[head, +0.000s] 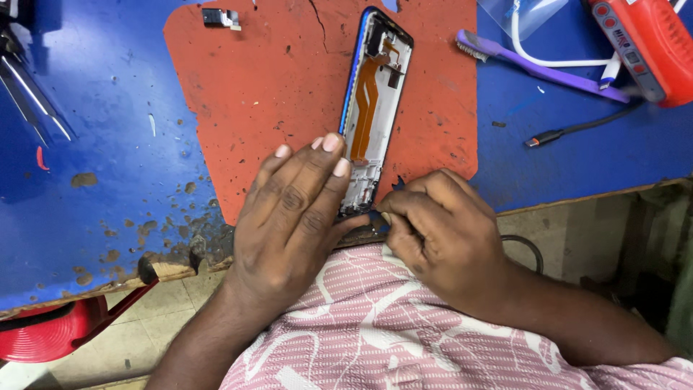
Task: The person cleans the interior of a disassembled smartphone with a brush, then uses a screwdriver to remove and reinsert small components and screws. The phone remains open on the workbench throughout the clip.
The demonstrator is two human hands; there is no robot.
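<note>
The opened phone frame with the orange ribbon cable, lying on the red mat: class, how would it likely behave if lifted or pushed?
The opened phone frame looks thin and hollowed out, so probably light and slightly bendable. Its orange ribbon cable lies exposed, so likely fragile and easy to snag. Flat on the worn red mat under the left hand, it would probably slide rather than roll or tip.

Worn blue workbench, chipped edge; pale tiled floor below.
</note>
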